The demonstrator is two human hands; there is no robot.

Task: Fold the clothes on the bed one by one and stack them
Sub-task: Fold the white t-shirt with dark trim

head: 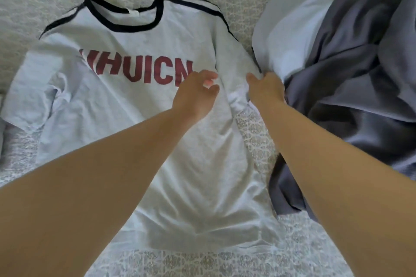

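Patterned bed (254,144); right hand (266,90) pinches T-shirt (139,101) sleeve at 3 o'clock, left hand (195,94) loosely spread above; shirt flat, red letters.

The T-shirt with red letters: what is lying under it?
The T-shirt lies flat on the patterned bedcover, which shows around its edges. Its right sleeve is hidden by the right hand and the grey clothes.
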